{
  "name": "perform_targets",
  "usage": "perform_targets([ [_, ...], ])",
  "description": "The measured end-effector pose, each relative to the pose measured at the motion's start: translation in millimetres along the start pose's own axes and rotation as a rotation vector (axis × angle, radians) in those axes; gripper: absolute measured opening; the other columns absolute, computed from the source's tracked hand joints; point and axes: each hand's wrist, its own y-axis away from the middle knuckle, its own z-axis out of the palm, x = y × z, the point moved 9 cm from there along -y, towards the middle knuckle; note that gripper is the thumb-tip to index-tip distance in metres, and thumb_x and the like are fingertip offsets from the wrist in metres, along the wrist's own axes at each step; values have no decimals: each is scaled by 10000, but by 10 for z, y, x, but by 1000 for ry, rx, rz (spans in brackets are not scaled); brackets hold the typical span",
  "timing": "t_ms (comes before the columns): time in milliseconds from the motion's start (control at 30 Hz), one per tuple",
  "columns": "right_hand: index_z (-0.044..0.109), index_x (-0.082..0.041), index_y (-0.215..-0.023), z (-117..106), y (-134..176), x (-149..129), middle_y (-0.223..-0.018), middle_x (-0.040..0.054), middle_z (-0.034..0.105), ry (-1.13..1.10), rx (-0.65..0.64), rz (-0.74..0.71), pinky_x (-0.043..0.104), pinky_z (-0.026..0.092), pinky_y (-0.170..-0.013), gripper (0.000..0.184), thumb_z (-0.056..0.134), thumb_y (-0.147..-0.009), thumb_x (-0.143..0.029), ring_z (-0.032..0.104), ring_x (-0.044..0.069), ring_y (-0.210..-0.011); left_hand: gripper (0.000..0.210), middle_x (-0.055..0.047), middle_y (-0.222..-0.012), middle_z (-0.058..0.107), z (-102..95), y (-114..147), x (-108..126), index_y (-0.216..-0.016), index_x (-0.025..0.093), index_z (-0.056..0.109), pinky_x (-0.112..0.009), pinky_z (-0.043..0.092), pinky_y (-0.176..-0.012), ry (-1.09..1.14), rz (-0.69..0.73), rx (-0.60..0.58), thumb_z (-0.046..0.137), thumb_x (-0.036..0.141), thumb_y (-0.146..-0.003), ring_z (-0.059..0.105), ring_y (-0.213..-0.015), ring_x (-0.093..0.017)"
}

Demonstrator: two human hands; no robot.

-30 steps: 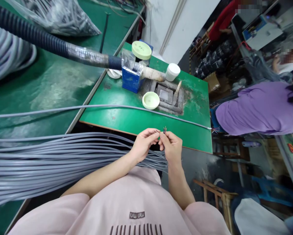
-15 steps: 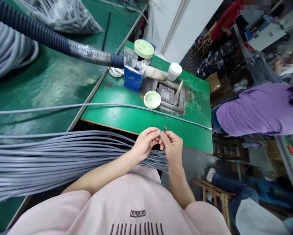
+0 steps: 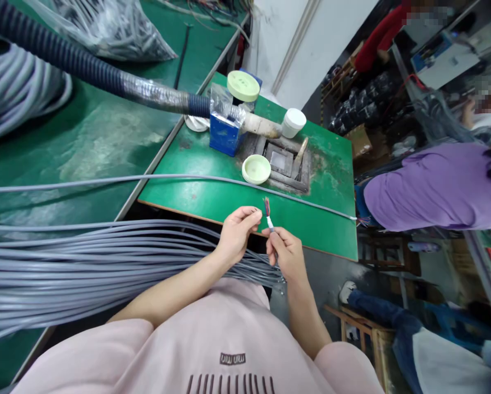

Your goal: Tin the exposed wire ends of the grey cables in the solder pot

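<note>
My right hand point(image 3: 288, 250) is closed around a grey cable just below its stripped end point(image 3: 269, 214). From a white band there, several thin coloured wires, red and dark among them, point upward. My left hand point(image 3: 240, 229) is pinched thumb to finger just left of the wires, apart from them; a tiny dark bit shows at its fingertips, too small to name. Below both hands runs a thick bundle of grey cables point(image 3: 105, 268), reaching in from the left. One single grey cable point(image 3: 212, 176) lies across the green table point(image 3: 188, 200), its fanned wire end at the right edge.
A solder pot point(image 3: 281, 160) with a stick in it is set in the table. Around it are a shallow pale dish point(image 3: 256, 169), a white tub point(image 3: 293, 121), a blue box point(image 3: 224, 134) and a black hose point(image 3: 89, 65). A co-worker in purple point(image 3: 429, 186) sits at the right.
My hands have drawn slightly apart. My left hand has moved a little left, and the cable end in my right hand now shows its white band and spread wires.
</note>
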Motion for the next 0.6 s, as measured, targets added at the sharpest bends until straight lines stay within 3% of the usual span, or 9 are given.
perform_targets([
  [267,659,-161,-886,74,71,7,-475,-75,497,-158,-69,57,156,223,-304,304,556,-870,-447,335,23,-288,222,37,-583,570,186,-39,108,-572,150,553,-190,363,-542,-71,56,-14,745,245,-628,458,-529,-48],
  [533,636,-164,-870,60,74,51,-486,-66,519,-173,-56,76,164,210,-302,317,562,-860,-472,335,28,-289,204,41,-562,551,179,-74,66,-576,156,556,-200,346,-534,-78,32,-6,732,236,-641,437,-516,-53],
  [600,624,-165,-857,42,69,48,-481,-69,516,-179,-34,77,163,205,-304,310,565,-858,-470,334,29,-289,197,39,-582,550,168,-35,110,-590,162,572,-211,355,-550,-123,98,-10,738,242,-658,438,-534,-61],
])
